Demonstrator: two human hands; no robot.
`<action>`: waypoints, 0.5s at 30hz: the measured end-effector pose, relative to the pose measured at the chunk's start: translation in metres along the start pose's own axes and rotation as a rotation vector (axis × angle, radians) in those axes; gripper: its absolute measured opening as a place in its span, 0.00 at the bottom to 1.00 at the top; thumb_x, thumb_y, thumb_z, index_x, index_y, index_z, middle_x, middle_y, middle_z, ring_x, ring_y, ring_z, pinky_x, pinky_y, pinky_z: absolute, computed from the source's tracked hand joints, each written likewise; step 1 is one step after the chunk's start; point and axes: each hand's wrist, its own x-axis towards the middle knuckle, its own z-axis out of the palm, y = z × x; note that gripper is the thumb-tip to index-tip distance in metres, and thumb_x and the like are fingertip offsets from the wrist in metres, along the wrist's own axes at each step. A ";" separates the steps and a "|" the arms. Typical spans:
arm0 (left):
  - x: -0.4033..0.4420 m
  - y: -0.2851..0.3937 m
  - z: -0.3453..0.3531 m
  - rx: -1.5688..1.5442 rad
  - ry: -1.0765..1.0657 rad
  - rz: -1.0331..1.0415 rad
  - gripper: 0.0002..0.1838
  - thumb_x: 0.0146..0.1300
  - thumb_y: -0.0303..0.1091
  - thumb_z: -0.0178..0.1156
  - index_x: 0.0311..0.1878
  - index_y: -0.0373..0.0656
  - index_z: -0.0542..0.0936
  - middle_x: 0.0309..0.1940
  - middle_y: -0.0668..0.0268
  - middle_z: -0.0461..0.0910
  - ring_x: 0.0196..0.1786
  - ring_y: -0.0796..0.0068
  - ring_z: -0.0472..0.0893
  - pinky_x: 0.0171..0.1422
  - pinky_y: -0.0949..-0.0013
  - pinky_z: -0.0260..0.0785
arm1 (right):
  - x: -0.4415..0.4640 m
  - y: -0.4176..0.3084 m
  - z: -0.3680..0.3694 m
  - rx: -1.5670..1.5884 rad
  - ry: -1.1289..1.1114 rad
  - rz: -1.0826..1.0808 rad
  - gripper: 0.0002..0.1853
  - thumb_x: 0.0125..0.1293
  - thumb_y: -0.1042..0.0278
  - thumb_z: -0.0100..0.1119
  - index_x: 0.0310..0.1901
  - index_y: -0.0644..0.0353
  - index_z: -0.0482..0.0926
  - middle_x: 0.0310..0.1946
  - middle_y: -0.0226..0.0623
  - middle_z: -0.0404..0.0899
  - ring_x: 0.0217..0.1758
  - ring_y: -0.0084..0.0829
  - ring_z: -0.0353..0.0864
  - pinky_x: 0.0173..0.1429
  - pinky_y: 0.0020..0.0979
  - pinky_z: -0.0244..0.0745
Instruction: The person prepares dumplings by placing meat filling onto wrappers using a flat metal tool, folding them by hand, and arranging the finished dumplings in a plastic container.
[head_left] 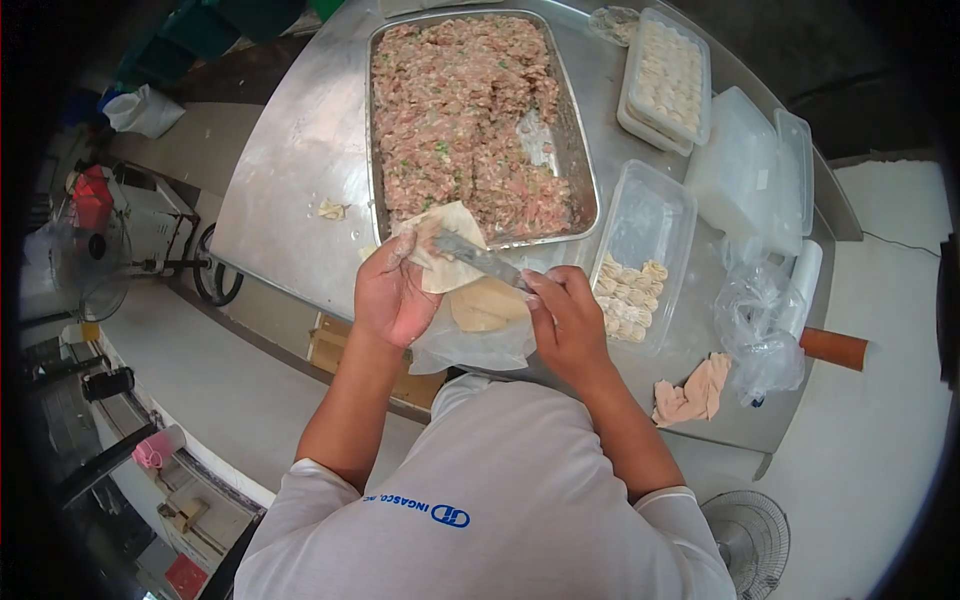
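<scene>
My left hand (392, 295) holds a square dumpling wrapper (462, 225) up near the front edge of the meat tray. In my right hand (565, 315) is a flat metal spatula (480, 260), its tip on the wrapper, where a bit of filling seems to lie. Below the two hands, a stack of wrappers (490, 305) rests on a plastic bag (475, 345). Ground meat filling with green bits (460, 110) covers most of the metal tray (597, 205). To the right, a clear plastic container (640, 200) has several folded dumplings (628, 295) at its near end.
Containers full of dumplings (668, 75) are stacked at the back right, beside translucent empty tubs (732, 150). A crumpled plastic bag (760, 330), a plastic roll (803, 285) and a pink cloth (695, 390) lie right. A dough scrap (332, 209) sits left. A fan (750, 545) stands below.
</scene>
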 end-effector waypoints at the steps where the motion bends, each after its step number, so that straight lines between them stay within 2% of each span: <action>1: 0.002 -0.002 0.004 -0.002 -0.005 -0.004 0.24 0.76 0.36 0.49 0.68 0.30 0.69 0.61 0.50 0.79 0.64 0.56 0.79 0.73 0.52 0.69 | -0.001 0.003 -0.001 -0.006 0.004 0.000 0.16 0.65 0.79 0.60 0.54 0.60 0.82 0.39 0.44 0.76 0.36 0.39 0.80 0.39 0.36 0.77; 6: 0.005 0.000 -0.009 0.237 0.212 0.100 0.22 0.77 0.36 0.47 0.65 0.30 0.72 0.58 0.52 0.80 0.61 0.57 0.81 0.68 0.54 0.73 | 0.000 0.005 -0.026 -0.202 -0.138 0.045 0.17 0.59 0.80 0.61 0.51 0.57 0.84 0.35 0.39 0.76 0.35 0.39 0.80 0.37 0.38 0.77; 9: 0.004 0.001 -0.015 0.285 0.278 0.157 0.20 0.79 0.37 0.46 0.62 0.30 0.74 0.55 0.53 0.81 0.58 0.59 0.82 0.65 0.56 0.75 | 0.000 -0.007 -0.034 -0.089 -0.064 0.106 0.16 0.59 0.80 0.61 0.49 0.56 0.85 0.34 0.38 0.76 0.35 0.40 0.80 0.37 0.39 0.77; 12: 0.003 -0.008 -0.008 0.343 0.199 0.083 0.19 0.79 0.37 0.45 0.60 0.30 0.75 0.52 0.56 0.82 0.55 0.62 0.83 0.63 0.58 0.75 | -0.001 -0.006 -0.024 -0.170 -0.098 0.026 0.17 0.59 0.79 0.62 0.49 0.56 0.85 0.34 0.38 0.76 0.35 0.40 0.80 0.37 0.39 0.77; 15: 0.007 -0.015 0.000 0.329 0.238 0.121 0.19 0.80 0.38 0.45 0.60 0.31 0.75 0.54 0.56 0.81 0.55 0.62 0.82 0.62 0.58 0.75 | -0.001 0.004 -0.010 -0.166 -0.135 0.052 0.16 0.59 0.78 0.62 0.49 0.55 0.85 0.34 0.38 0.76 0.34 0.40 0.79 0.36 0.39 0.76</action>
